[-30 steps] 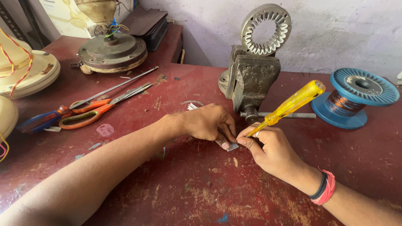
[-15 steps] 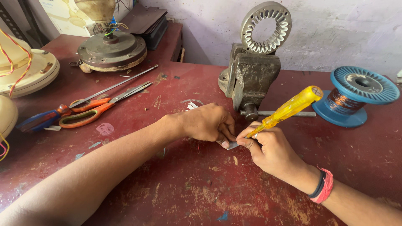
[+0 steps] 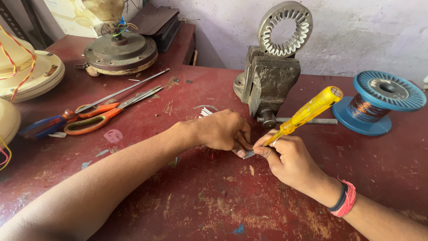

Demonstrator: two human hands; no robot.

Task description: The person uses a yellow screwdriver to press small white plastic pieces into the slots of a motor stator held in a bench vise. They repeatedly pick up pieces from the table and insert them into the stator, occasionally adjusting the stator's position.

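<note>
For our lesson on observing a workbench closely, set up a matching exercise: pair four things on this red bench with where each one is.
Things:
1. Yellow-handled screwdriver
2. Orange-handled scissors
3. Blue spool of copper wire
4. Toothed metal ring

Places:
A. On top of the grey vice
B. Far right of the bench
C. In the right hand
D. Left, beside a long metal rod

Pairs: 1-C, 2-D, 3-B, 4-A

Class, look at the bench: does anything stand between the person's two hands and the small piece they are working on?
Nothing visible does. The left hand pins the small grey piece to the red bench, and the right hand brings the yellow screwdriver straight to it. The vise stands behind, apart.
</note>
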